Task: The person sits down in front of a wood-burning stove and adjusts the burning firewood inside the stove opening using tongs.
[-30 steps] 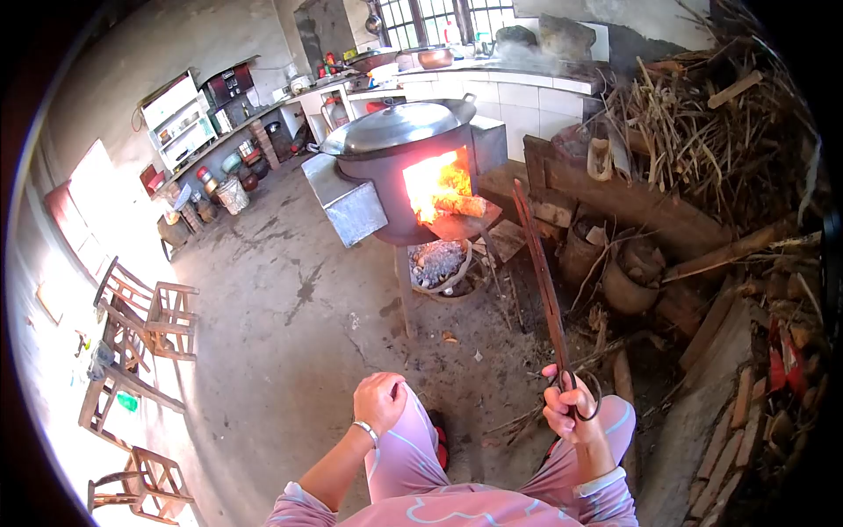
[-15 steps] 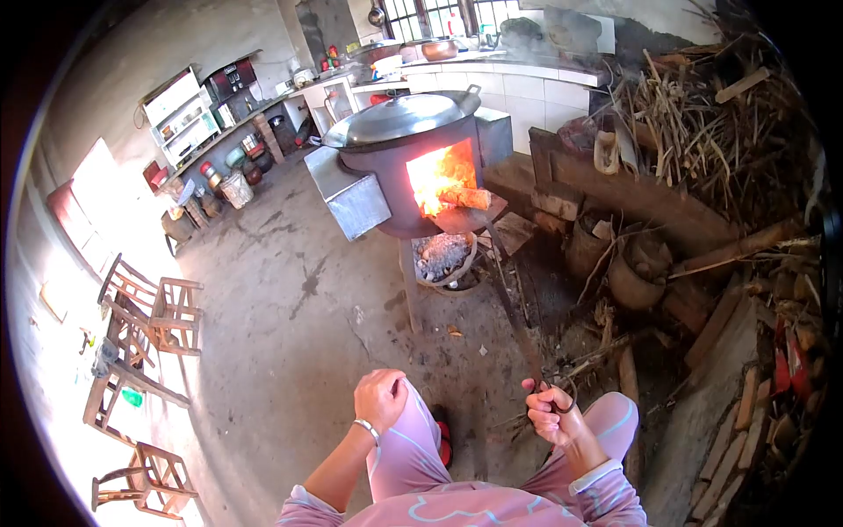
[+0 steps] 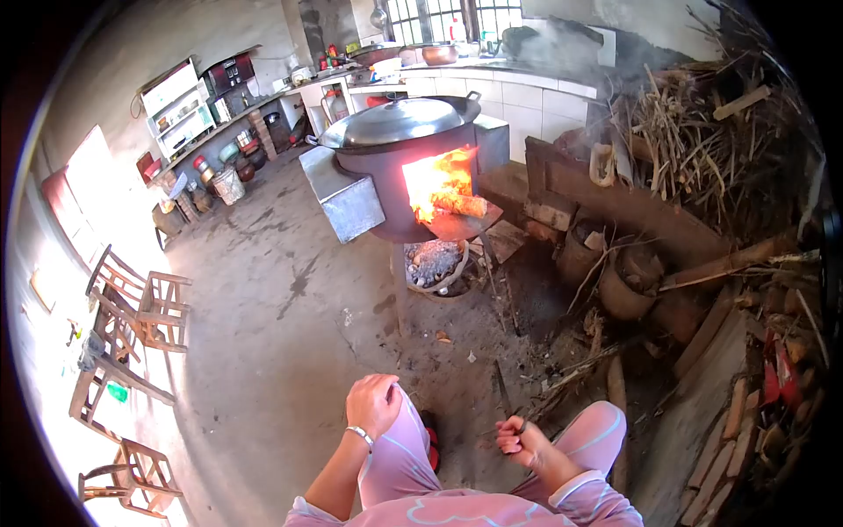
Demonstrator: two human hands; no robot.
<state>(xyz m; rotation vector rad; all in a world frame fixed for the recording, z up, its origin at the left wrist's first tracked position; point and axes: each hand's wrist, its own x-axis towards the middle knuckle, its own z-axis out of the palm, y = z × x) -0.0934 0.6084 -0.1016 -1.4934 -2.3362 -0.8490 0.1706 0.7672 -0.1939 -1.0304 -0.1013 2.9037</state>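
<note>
Fire tongs, one pair, are in the person's right hand, just inside the right knee. That hand's grip is clamped on their near end, fingers curled in. The left hand, one bracelet at its wrist, lies over the left knee; its fingers are bent, and whether they press together I cannot tell.

Ahead there is one drum-shaped stove on legs, carrying one wide pan with one domed metal lid. Flames fill its mouth, where at least one log sticks out over the lip. One basket of pale ash is underneath. Two round vessels, one large and one smaller, stand on the right below a heap of sticks. At least three wooden chairs line the bright left side.

The floor is bare grey concrete, stained in patches and littered with bits of wood near the stove. Along the back wall a white-tiled desk bears a copper-coloured pot beneath one barred window; smoke or steam drifts at its right.

The tongs point away from the person, towards the stove, tilted slightly left. Their long axis is strongly foreshortened; whether the tip touches the floor is unclear.
</note>
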